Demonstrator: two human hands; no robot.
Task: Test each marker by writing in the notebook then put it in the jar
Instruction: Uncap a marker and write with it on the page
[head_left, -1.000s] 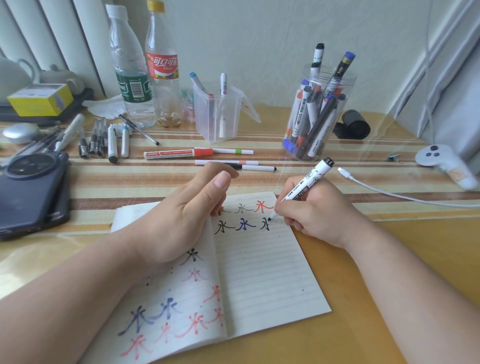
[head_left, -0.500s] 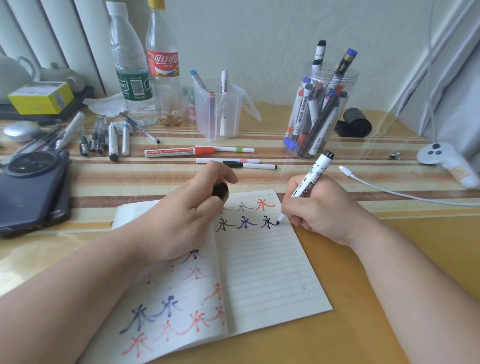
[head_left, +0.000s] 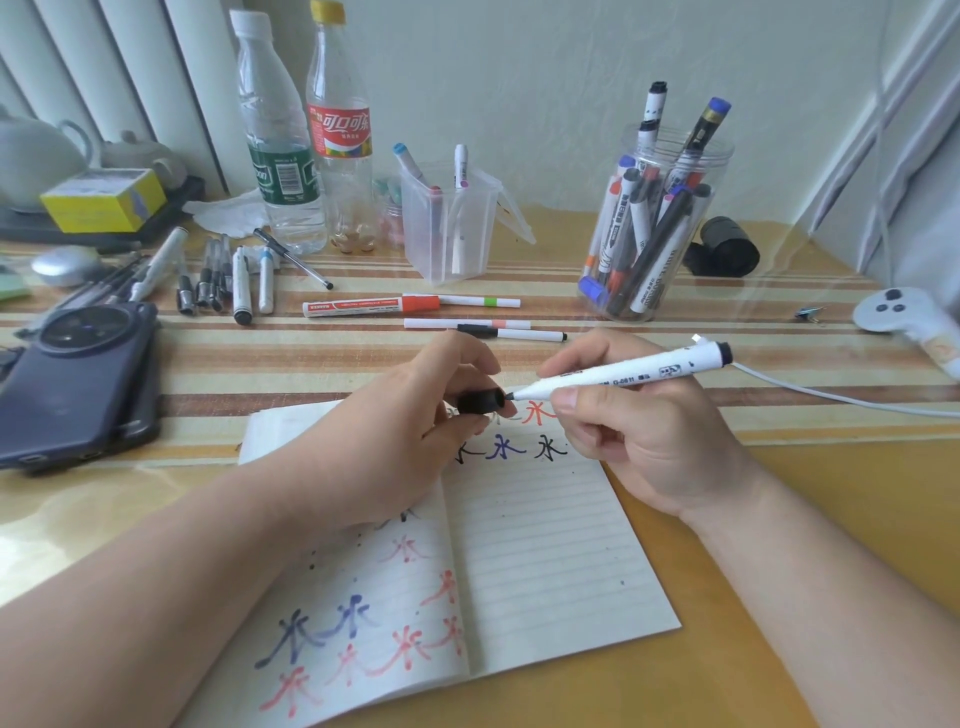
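Marker (head_left: 623, 375) now off notebook (head_left: 545, 551), in right hand (head_left: 649, 441) grip, tip at cap (head_left: 480, 401)

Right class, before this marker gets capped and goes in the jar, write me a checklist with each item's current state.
1. A black character is on the lined paper notebook: ok.
2. The small black cap is pinched in the left hand: ok.
3. The white marker is gripped by the right hand, tip at the cap's mouth: ok.
4. Cap pushed fully on: not ok.
5. The clear plastic jar is open on top: ok.
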